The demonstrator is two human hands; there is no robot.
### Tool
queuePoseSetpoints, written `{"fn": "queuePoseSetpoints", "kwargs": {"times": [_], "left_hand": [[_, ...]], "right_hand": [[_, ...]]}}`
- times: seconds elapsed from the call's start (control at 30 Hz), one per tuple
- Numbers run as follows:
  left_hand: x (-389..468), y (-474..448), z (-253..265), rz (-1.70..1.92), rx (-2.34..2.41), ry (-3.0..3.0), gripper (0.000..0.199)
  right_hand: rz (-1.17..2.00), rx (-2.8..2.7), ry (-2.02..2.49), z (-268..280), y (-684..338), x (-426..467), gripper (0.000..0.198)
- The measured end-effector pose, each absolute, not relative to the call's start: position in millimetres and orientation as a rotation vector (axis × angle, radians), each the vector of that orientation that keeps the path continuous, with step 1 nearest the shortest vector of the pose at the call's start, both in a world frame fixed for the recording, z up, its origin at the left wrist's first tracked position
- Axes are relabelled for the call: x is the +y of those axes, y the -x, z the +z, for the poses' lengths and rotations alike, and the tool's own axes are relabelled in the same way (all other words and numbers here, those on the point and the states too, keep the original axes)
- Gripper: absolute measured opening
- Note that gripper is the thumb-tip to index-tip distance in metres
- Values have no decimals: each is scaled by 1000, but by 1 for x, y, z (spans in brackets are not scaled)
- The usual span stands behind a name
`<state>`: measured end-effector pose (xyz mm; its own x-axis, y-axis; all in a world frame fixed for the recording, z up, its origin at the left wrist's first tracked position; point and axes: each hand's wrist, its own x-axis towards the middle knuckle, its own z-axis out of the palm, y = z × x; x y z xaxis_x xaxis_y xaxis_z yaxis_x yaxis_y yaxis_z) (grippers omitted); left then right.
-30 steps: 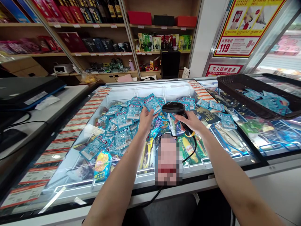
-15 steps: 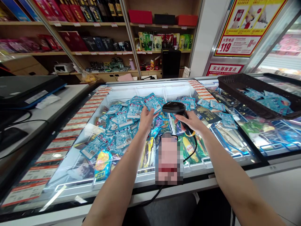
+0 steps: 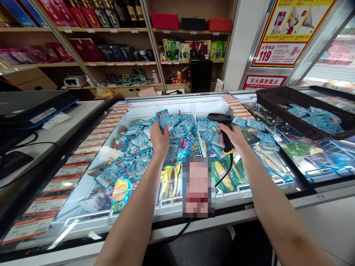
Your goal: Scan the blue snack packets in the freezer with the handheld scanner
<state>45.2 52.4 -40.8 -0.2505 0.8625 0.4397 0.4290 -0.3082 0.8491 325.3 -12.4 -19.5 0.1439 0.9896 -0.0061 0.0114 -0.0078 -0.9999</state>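
My left hand (image 3: pixel 160 140) pinches a small blue packet (image 3: pixel 164 119) above a spread of similar blue packets (image 3: pixel 142 162) on the glass top of a chest freezer. My right hand (image 3: pixel 234 138) is wrapped round the handle of a black barcode scanner (image 3: pixel 220 118); a cable (image 3: pixel 230 170) hangs from its yellow-trimmed base. The scanner head is over the right side of the spread, apart from the held packet. More blue packets (image 3: pixel 203 125) lie under and beside the scanner. A phone-shaped thing (image 3: pixel 198 188), blurred by pixels, stands between my forearms.
A dark basket (image 3: pixel 277 111) with blue packets sits at the right on the freezer. Price labels (image 3: pixel 69 168) run down its left side. Black equipment (image 3: pixel 33 107) stands on the left counter. Behind are stocked shelves (image 3: pixel 111 64) and a red-and-yellow notice (image 3: pixel 288 40).
My left hand has moved left with a blue packet, which now stands more upright. My right hand has drawn the scanner to the right, widening the space between the hands.
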Motion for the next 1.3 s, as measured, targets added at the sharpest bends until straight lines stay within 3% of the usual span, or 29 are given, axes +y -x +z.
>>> {"fn": "queuePoseSetpoints", "kwargs": {"times": [0.13, 0.23, 0.47, 0.73, 1.1, 1.3], "left_hand": [[52, -46, -43, 1518, 1794, -1927, 51], [50, -50, -46, 1439, 1839, -2039, 58], [38, -55, -36, 1145, 2154, -2249, 49], [52, -90, -43, 905, 1930, -2473, 31], [100, -157, -45, 730, 1994, -2340, 50], [114, -158, -47, 666, 1969, -2224, 43]], "right_hand": [[1048, -972, 1362, -26, -334, -4, 36], [1031, -925, 1389, -27, -337, -2, 35], [1046, -924, 1364, -26, -337, -4, 36], [1076, -966, 1343, -36, -338, 4, 36], [1110, -1004, 1351, -34, -333, 6, 38], [1132, -984, 1323, -32, -332, 6, 38]]}}
